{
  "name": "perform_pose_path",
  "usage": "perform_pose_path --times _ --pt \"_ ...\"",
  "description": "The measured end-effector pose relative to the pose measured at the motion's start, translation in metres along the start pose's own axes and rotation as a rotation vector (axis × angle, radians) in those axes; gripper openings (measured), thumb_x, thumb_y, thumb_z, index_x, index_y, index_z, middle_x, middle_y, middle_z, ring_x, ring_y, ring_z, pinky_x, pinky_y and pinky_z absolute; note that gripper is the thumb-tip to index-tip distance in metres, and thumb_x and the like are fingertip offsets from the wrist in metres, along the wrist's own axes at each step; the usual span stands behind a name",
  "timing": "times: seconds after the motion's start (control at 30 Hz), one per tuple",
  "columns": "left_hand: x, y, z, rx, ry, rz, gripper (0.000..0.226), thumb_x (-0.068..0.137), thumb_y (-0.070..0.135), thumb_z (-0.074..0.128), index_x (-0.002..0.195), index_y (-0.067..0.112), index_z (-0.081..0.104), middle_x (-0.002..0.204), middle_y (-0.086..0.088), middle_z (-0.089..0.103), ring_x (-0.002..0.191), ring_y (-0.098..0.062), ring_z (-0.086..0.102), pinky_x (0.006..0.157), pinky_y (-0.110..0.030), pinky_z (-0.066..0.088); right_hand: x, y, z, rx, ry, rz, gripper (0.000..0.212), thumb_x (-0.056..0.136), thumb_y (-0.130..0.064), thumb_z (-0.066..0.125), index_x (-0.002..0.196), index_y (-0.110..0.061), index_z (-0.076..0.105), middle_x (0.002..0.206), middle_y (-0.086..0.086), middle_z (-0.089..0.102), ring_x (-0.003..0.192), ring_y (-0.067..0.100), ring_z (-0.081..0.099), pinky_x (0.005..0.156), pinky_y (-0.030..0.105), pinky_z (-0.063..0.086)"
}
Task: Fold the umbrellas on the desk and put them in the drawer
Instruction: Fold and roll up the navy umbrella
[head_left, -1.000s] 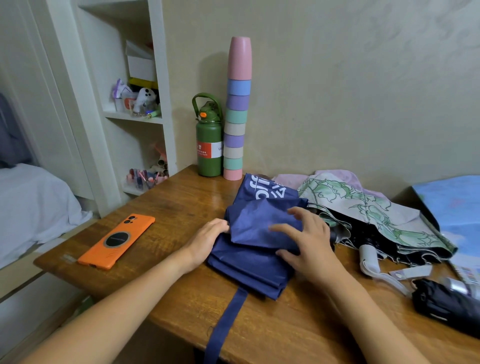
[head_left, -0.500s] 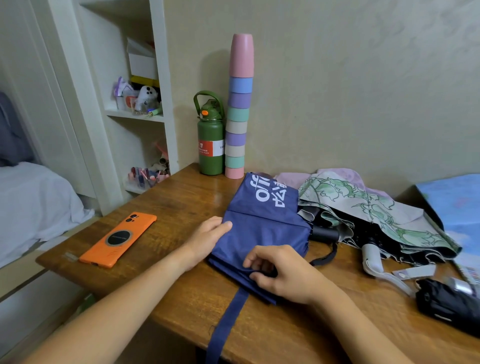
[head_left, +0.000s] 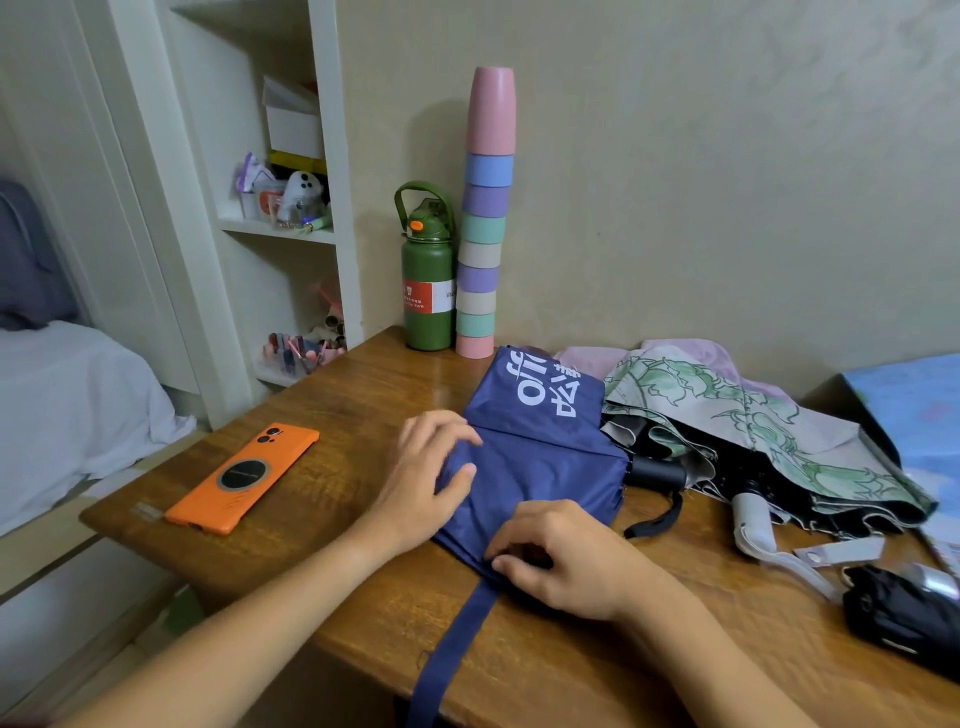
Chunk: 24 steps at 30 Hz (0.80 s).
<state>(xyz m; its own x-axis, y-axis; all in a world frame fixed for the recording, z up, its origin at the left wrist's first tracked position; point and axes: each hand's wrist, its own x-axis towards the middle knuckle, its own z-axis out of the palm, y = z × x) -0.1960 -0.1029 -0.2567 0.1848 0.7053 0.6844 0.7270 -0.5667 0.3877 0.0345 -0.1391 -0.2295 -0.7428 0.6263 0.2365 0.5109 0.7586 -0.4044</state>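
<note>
Our left hand (head_left: 423, 480) lies flat-fingered on the navy umbrella (head_left: 540, 457) at the desk's (head_left: 332, 400) front edge while our right hand (head_left: 563, 558) pinches its folds.

A navy umbrella (head_left: 540, 457) with white lettering lies collapsed and flattened near the desk's (head_left: 322, 525) front edge, its strap (head_left: 452, 649) hanging over that edge. Behind it to the right, a green-leaf umbrella (head_left: 753, 431) sprawls unfolded. A black umbrella (head_left: 904, 613) lies folded by the right edge.
</note>
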Motion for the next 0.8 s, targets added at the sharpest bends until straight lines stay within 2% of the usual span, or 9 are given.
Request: perform_pose_path --times 0.1,0.23,0.33,0.4,0.5,0.57,0.63,0.7,0.8 --pt "-0.003 0.004 0.007 0.061 -0.216 0.129 0.037 0.098 0.037 0.050 0.132 0.034 0.065 0.147 0.016 0.051 0.142 -0.002 0.036 0.116 -0.023 0.024 0.000 0.000 0.000 -0.013 0.023 -0.017 0.030 0.096 -0.050 0.057 0.095 -0.026 0.075 0.088 -0.008 0.064 0.081 0.010 0.061 0.075 0.039 0.052" --pt "-0.004 -0.002 0.013 0.202 -0.485 0.085 0.056 0.104 0.054 0.025 0.159 0.044 0.028 0.170 0.016 0.012 0.156 -0.001 -0.001 0.126 -0.028 0.006 -0.002 -0.001 -0.003 0.033 0.022 -0.046 0.036 0.098 -0.050 0.060 0.082 -0.021 0.076 0.081 -0.005 0.063 0.074 0.010 0.057 0.071 0.034 0.048" --pt "-0.002 0.004 0.011 0.274 -0.636 0.047 0.060 0.105 0.062 0.022 0.162 0.046 0.007 0.170 0.018 -0.011 0.153 0.001 -0.022 0.127 -0.034 -0.008 -0.003 0.003 -0.005 0.058 0.033 -0.018 0.040 0.098 -0.051 0.060 0.075 -0.021 0.072 0.076 -0.007 0.061 0.071 0.008 0.056 0.070 0.035 0.048" --pt "-0.001 0.006 0.009 0.295 -0.701 0.040 0.071 0.098 0.075 0.014 0.161 0.048 -0.001 0.168 0.019 -0.019 0.150 0.001 -0.028 0.127 -0.039 -0.012 -0.002 0.006 -0.007 0.121 0.077 0.035 0.039 0.100 -0.051 0.057 0.078 -0.022 0.072 0.077 -0.008 0.063 0.074 0.008 0.060 0.072 0.034 0.049" --pt "0.000 0.004 0.008 0.301 -0.750 0.026 0.079 0.092 0.084 0.015 0.159 0.051 -0.008 0.166 0.021 -0.025 0.149 0.001 -0.032 0.127 -0.045 -0.013 0.005 0.012 -0.013 0.108 0.312 0.120 0.019 0.101 -0.040 0.059 0.092 -0.029 0.072 0.086 -0.011 0.063 0.085 0.008 0.060 0.076 0.022 0.046" --pt "0.001 0.005 0.009 0.301 -0.761 0.018 0.079 0.094 0.082 0.022 0.159 0.051 -0.009 0.165 0.022 -0.026 0.148 0.002 -0.033 0.127 -0.047 -0.012 0.011 0.027 -0.018 0.058 0.513 0.222 0.009 0.098 -0.034 0.063 0.099 -0.029 0.071 0.095 -0.011 0.061 0.092 0.005 0.060 0.081 0.017 0.044" --pt "0.001 0.006 0.008 0.301 -0.768 0.015 0.081 0.094 0.083 0.024 0.159 0.050 -0.009 0.165 0.023 -0.027 0.148 0.002 -0.033 0.127 -0.049 -0.012 0.019 0.047 -0.025 -0.006 0.629 0.399 0.019 0.099 -0.034 0.061 0.109 -0.021 0.070 0.108 -0.002 0.062 0.105 0.014 0.060 0.092 0.028 0.044" --pt "0.001 0.006 0.008 0.295 -0.766 0.011 0.082 0.094 0.083 0.025 0.160 0.049 -0.009 0.165 0.023 -0.028 0.147 0.003 -0.034 0.126 -0.049 -0.012 0.026 0.063 -0.033 -0.090 0.562 0.640 0.035 0.102 -0.042 0.053 0.121 -0.014 0.064 0.120 0.010 0.061 0.115 0.031 0.057 0.097 0.040 0.045" --pt "0.001 0.007 0.008 0.280 -0.769 0.000 0.082 0.094 0.083 0.026 0.159 0.049 -0.009 0.164 0.024 -0.028 0.146 0.003 -0.034 0.127 -0.048 -0.012 0.037 0.069 -0.045 -0.136 0.405 0.888 0.048 0.103 -0.052 0.043 0.116 -0.007 0.053 0.119 0.017 0.065 0.112 0.039 0.060 0.091 0.045 0.046"
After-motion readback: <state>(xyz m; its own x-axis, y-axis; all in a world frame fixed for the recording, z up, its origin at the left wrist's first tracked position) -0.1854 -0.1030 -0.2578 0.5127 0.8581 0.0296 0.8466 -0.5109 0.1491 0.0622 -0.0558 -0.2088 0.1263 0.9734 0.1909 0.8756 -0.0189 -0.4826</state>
